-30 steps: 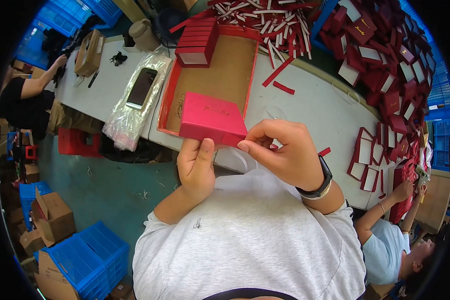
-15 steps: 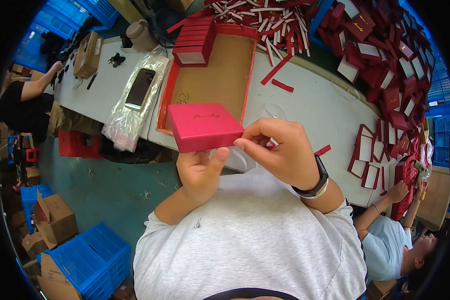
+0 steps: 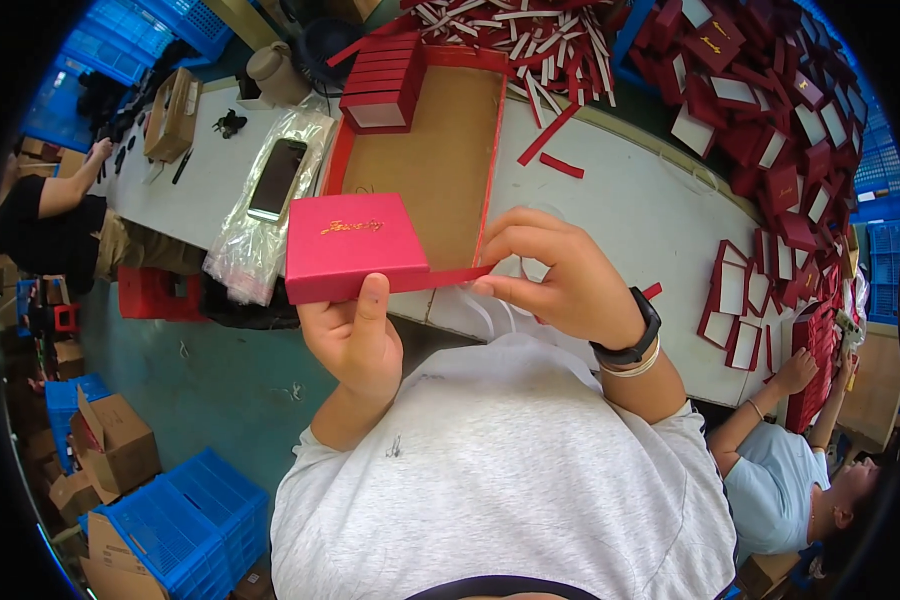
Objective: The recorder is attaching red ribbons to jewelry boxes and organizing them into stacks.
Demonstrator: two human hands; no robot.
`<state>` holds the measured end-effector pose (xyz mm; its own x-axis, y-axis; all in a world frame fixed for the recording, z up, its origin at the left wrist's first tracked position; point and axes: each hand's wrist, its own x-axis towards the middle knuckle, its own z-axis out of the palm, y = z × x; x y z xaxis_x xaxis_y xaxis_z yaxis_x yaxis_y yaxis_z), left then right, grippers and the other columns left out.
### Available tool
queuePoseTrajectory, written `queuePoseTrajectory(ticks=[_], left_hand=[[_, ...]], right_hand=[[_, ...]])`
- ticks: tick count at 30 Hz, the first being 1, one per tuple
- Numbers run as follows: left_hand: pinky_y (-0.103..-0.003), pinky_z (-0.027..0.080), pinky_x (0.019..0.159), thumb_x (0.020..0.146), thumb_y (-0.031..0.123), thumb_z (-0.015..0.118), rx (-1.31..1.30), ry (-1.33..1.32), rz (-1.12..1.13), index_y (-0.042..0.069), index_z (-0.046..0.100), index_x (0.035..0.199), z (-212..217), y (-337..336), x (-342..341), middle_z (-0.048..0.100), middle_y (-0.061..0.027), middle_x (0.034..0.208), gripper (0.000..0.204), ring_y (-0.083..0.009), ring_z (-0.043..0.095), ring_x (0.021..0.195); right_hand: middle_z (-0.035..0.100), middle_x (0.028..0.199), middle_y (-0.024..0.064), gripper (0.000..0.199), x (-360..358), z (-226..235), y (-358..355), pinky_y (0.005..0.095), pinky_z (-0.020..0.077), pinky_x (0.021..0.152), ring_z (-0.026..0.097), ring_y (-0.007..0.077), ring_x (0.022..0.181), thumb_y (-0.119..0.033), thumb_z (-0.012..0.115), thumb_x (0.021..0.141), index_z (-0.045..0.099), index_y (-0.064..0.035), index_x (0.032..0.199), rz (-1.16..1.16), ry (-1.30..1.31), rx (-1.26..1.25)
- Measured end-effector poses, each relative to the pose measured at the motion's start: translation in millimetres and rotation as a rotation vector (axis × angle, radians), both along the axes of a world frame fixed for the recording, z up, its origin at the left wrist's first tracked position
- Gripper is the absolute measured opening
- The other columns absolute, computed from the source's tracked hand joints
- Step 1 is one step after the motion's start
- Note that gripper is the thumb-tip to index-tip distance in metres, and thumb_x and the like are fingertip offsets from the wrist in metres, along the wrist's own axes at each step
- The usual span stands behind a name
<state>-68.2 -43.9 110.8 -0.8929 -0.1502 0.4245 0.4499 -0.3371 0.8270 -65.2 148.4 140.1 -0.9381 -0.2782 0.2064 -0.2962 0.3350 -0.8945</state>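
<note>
My left hand (image 3: 358, 345) supports a flat red gift box (image 3: 355, 242) from below, its thumb against the near side. Gold lettering runs across the box's top. From the box's right lower edge a narrow red strip (image 3: 450, 278) stretches out to my right hand (image 3: 570, 280), which pinches its end between thumb and fingertips. Behind the box lies a shallow red-rimmed tray (image 3: 494, 120) with a brown bottom. A row of similar red boxes (image 3: 382, 85) stands inside its far left part.
Red and white strips (image 3: 530, 40) are heaped behind the tray. Many red boxes (image 3: 740, 90) pile up at the far right. A phone (image 3: 278, 178) rests on clear plastic bags at left. A co-worker (image 3: 775, 480) handles boxes at right; another person (image 3: 60, 215) sits at left.
My left hand has moved left with the box, while my right hand stays nearly in place. The red strip now shows pulled out between box and right hand.
</note>
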Motion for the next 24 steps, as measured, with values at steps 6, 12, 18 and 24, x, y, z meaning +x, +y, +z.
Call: queuePoseTrajectory(ticks=[6,12,18,24], left_hand=[[-0.030,0.045,0.084,0.088,0.006,0.056,-0.045,0.027,0.113,-0.003,0.047,0.113,-5,-10,-5,0.058,-0.0119,0.106,0.028,-0.0165,0.057,0.095],[-0.029,0.048,0.079,0.089,0.007,0.056,0.000,0.017,0.129,-0.002,0.047,0.112,-2,-10,-9,0.058,-0.0116,0.104,0.026,-0.0168,0.059,0.092],[-0.030,0.048,0.081,0.089,0.006,0.055,0.058,0.050,0.165,-0.003,0.047,0.112,6,-21,-16,0.058,-0.0119,0.104,0.026,-0.0172,0.058,0.092],[-0.028,0.049,0.071,0.091,0.011,0.053,0.115,-0.054,0.196,0.000,0.051,0.108,20,-28,-23,0.060,-0.0106,0.100,0.020,-0.0166,0.060,0.082]], right_hand=[[0.062,0.092,0.0079,0.018,-3,-5,0,0.0258,0.0455,0.070,0.059,0.0153,0.077,-0.009,0.069,0.078,0.062,-0.0031,0.093,-0.016,0.057,-0.015],[0.065,0.084,0.0079,0.027,1,-1,-9,0.0266,0.0472,0.066,0.061,0.0149,0.077,-0.007,0.067,0.079,0.059,-0.0039,0.104,-0.061,-0.230,-0.253],[0.064,0.072,0.0053,0.017,-4,4,15,0.0283,0.0457,0.059,0.057,0.0186,0.073,-0.013,0.068,0.078,0.063,-0.0047,0.092,-0.203,-0.132,0.035],[0.057,0.066,0.0041,0.012,-8,11,37,0.0278,0.0425,0.059,0.049,0.0167,0.069,-0.015,0.071,0.074,0.065,-0.0042,0.074,-0.252,0.053,0.169]])
